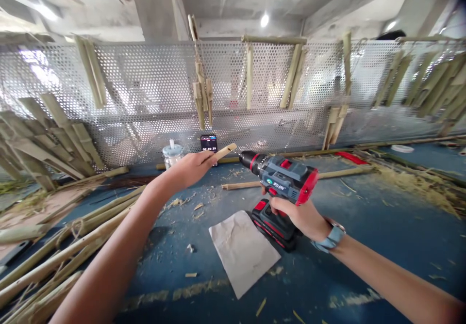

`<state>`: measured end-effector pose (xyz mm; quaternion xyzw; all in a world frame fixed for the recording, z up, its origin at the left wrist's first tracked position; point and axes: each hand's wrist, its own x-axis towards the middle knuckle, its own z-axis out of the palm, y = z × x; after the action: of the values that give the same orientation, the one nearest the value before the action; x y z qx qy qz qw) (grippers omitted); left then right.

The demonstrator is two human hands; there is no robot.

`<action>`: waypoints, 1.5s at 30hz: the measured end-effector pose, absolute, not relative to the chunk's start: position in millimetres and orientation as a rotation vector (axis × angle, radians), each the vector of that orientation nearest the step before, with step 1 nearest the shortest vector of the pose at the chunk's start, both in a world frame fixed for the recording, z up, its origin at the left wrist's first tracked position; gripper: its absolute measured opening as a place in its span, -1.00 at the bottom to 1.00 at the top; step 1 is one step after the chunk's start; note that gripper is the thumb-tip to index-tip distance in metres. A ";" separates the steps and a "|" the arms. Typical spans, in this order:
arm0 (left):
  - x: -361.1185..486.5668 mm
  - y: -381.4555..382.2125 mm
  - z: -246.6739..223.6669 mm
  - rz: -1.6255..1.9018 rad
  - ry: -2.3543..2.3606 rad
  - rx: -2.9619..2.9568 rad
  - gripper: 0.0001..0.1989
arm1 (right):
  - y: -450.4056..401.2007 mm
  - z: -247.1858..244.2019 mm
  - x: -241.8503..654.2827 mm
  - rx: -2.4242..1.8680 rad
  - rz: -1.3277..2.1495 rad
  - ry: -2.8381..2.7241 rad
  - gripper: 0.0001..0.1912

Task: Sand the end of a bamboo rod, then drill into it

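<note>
My left hand (198,165) is closed around a short flat piece of bamboo (226,153), whose free end sticks out to the right and shows a dark hole or mark. My right hand (291,213) grips the handle of a grey and red cordless drill (282,176), its battery low and close above the table. The drill bit (236,151) points left at the bamboo's end; whether it touches or enters the bamboo I cannot tell. Beneath the drill lies a creased sheet of white paper (242,251). Behind the bamboo stands a phone (208,142) showing a timer.
A lidded jar with a straw (173,154) stands left of the phone. Bamboo poles (91,236) lie at the left, and a bamboo stick (242,185) behind the drill. Bamboo pieces hang on the perforated metal screen (149,86). Shavings litter the blue table (174,299).
</note>
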<state>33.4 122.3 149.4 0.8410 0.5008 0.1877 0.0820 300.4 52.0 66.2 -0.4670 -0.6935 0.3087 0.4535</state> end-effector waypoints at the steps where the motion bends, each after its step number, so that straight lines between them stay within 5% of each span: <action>1: 32.6 122.1 149.4 0.557 1.481 2.476 -0.67 | 51.6 66.0 300.1 -1.155 0.758 -1.711 -0.85; 16: 25.6 123.6 149.1 0.471 1.419 2.087 -0.54 | 48.5 63.6 296.5 -1.154 0.725 -1.657 -0.84; 45: 26.9 125.7 149.5 0.404 1.491 2.589 -0.67 | 46.7 65.9 289.5 -1.110 0.313 -1.827 -0.96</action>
<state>26.9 125.7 149.5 0.8571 0.4934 0.1339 0.0632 289.5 46.7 65.9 -0.4532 -0.7458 0.1277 0.4713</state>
